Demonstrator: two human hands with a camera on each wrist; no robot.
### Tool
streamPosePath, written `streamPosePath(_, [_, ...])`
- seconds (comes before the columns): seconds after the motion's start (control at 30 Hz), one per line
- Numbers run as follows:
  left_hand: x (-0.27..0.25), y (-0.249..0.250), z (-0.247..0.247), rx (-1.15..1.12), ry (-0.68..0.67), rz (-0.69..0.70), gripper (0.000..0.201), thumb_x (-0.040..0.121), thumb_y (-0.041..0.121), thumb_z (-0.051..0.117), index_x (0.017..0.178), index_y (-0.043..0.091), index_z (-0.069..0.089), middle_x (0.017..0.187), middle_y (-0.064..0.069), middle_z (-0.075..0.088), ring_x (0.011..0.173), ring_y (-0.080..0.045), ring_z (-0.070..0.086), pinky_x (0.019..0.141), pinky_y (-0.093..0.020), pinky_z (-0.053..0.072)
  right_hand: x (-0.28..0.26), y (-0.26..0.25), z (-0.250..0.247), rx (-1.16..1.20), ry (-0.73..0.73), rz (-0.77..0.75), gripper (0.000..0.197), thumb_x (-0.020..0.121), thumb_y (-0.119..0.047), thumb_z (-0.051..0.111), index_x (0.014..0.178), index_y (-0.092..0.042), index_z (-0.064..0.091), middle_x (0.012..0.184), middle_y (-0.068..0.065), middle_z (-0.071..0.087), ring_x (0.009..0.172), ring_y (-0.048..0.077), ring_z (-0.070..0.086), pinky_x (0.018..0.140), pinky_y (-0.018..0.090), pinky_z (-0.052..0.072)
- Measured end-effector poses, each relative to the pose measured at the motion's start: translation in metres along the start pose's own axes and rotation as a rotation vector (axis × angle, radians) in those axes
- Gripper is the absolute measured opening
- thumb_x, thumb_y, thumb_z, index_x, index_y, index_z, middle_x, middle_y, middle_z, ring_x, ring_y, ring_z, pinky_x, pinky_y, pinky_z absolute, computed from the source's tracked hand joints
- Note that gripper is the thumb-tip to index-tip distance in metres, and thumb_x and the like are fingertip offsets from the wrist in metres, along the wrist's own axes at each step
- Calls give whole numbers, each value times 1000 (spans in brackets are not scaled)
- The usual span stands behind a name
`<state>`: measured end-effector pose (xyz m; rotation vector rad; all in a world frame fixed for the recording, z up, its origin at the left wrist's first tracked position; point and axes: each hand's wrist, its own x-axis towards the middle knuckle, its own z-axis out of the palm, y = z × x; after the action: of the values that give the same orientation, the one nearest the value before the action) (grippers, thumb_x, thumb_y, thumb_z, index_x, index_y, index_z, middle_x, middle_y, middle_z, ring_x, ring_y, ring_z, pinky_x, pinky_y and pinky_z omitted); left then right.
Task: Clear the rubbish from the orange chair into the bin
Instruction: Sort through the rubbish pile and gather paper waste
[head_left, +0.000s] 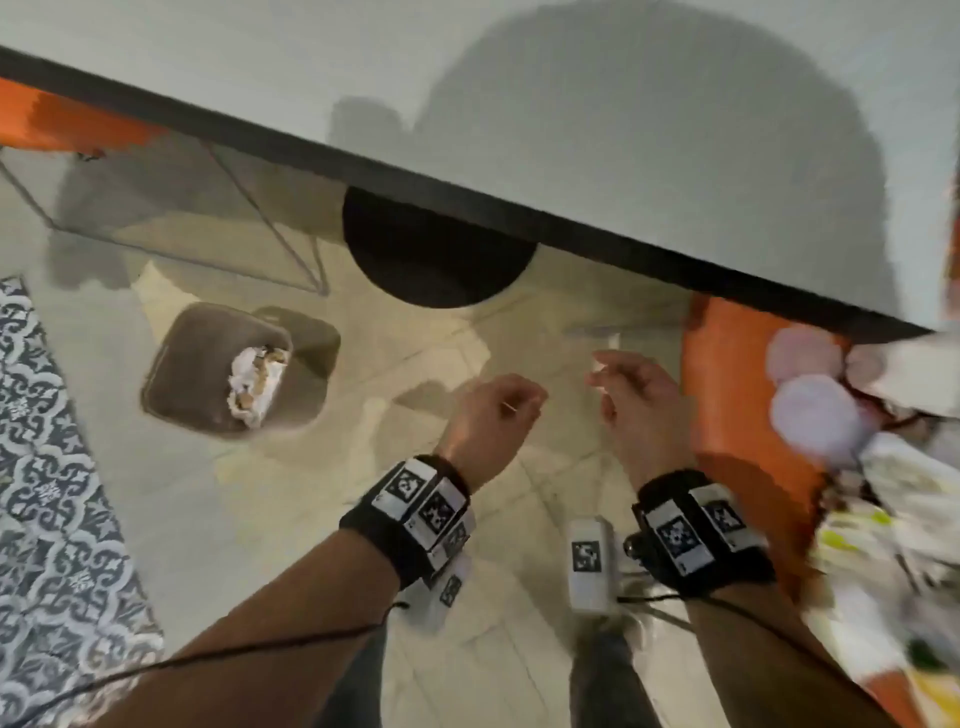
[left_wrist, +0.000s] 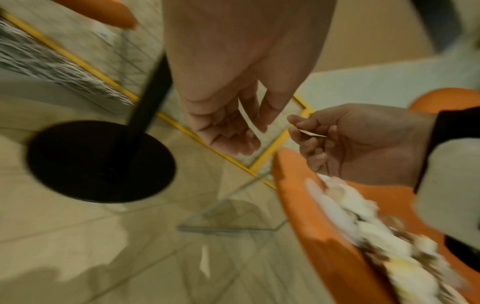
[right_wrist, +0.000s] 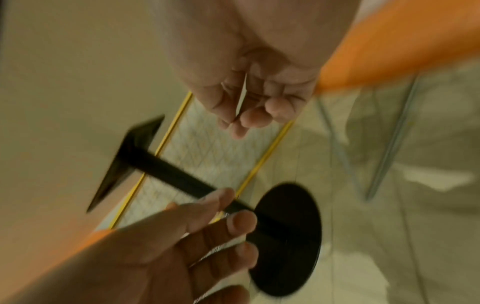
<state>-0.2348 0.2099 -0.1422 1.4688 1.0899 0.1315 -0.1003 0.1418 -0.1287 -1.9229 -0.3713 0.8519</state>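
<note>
The orange chair (head_left: 727, 374) stands at the right, with crumpled white and pink rubbish (head_left: 831, 415) heaped on its seat; it shows blurred in the left wrist view as well (left_wrist: 363, 222). A brown square bin (head_left: 208, 364) sits on the floor to the left, holding crumpled white paper (head_left: 257, 384). Both hands hover over the floor between them. My right hand (head_left: 623, 389) pinches a small thin scrap (left_wrist: 311, 134) between thumb and forefinger. My left hand (head_left: 498, 405) hangs with loosely bent fingers (right_wrist: 233, 224) and holds nothing that I can see.
A white table (head_left: 623, 130) with a black edge crosses the top; its round black base (head_left: 436, 260) stands on the tiled floor just beyond my hands. A patterned rug (head_left: 47, 467) lies at the far left. Another orange chair (head_left: 62, 119) on wire legs is at the top left.
</note>
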Motion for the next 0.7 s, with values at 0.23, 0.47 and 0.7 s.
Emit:
streamPosePath(0.23, [-31, 100, 226, 248, -300, 172, 17, 93, 19, 53, 104, 15, 66, 93, -2, 66, 72, -9, 55, 61, -14, 42, -36, 52, -266, -228, 290, -4, 10, 87, -23, 59, 92, -22, 68, 79, -3, 66, 71, 16, 59, 70, 30, 50])
streamPosePath(0.47, [-41, 118, 362, 557, -407, 297, 47, 82, 24, 68, 126, 21, 52, 133, -5, 40, 123, -22, 42, 92, -21, 38, -91, 111, -410, -443, 470, -23, 20, 87, -6, 59, 95, -20, 70, 91, -3, 68, 74, 11, 60, 64, 11, 43])
streamPosePath(0.7, [-37, 133, 393, 994, -322, 478, 44, 81, 42, 66, 121, 26, 57, 123, -8, 49, 114, -26, 47, 93, -39, 45, -118, 149, -452, -565, 468, 326, 33, 81, -17, 67, 112, -17, 59, 115, 11, 60, 87, 26, 62, 71, 26, 43])
